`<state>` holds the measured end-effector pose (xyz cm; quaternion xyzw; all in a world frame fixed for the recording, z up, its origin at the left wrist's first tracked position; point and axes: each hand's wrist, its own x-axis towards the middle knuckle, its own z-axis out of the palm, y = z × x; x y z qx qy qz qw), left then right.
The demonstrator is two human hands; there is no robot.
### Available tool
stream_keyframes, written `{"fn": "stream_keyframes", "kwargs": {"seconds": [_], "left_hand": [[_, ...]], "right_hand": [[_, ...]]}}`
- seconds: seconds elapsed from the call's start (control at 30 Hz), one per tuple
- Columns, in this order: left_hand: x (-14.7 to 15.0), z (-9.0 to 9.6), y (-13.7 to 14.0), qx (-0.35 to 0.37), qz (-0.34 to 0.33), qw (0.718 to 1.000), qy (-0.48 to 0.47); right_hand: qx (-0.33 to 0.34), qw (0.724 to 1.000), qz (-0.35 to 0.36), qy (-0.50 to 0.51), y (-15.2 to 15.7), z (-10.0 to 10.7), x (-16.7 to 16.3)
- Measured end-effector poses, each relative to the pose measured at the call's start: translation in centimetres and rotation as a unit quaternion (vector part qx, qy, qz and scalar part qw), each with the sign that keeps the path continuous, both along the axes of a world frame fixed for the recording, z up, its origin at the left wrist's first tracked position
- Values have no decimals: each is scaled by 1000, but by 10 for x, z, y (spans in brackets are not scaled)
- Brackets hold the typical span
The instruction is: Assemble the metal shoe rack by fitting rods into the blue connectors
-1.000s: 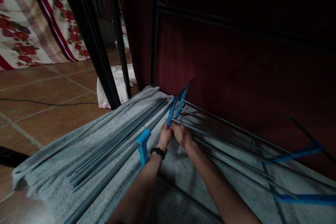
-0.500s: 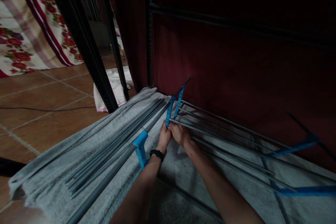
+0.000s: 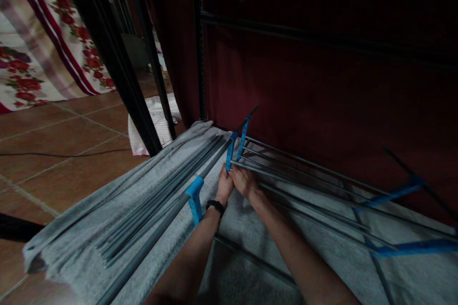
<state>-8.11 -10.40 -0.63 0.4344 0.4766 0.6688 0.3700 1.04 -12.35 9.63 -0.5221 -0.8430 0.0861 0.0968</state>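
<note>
Both my hands meet at the blue bracket (image 3: 230, 152) of the grey drying rack (image 3: 293, 176): left hand (image 3: 224, 188) and right hand (image 3: 244, 182) are clenched on its rods just below that bracket, over a grey towel (image 3: 89, 219).

We count two hands (image 3: 224, 188) (image 3: 244, 182), five blue brackets (image 3: 195, 195) beside them, one grey towel (image 3: 82, 228) beneath.

Grey rods (image 3: 307, 186) and blue brackets (image 3: 231, 152) crowd the hands (image 3: 234, 183) ahead and to the right. A dark red wall (image 3: 322, 95) closes off the far side. Open tiled floor (image 3: 71, 152) lies left, past black posts (image 3: 114, 66).
</note>
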Motion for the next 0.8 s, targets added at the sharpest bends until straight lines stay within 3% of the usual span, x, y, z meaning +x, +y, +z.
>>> {"fn": "stream_keyframes", "kwargs": {"seconds": [0.13, 0.23, 0.33, 0.43, 0.63, 0.8], "left_hand": [[1, 13, -10, -7, 12, 999, 37], [3, 23, -27, -61, 79, 992, 79], [11, 32, -54, -111, 132, 980, 101], [26, 41, -92, -103, 128, 980, 112], [55, 70, -182, -28, 23, 993, 110], [36, 117, -263, -11, -163, 978, 127]], "right_hand": [[62, 998, -17, 25, -25, -3, 9], [114, 993, -10, 39, -53, -8, 22], [129, 990, 12, 53, -79, -12, 36], [136, 988, -16, 75, -102, -16, 46], [65, 992, -58, 94, -146, -36, 63], [-32, 989, -123, 79, -169, -53, 89]]}}
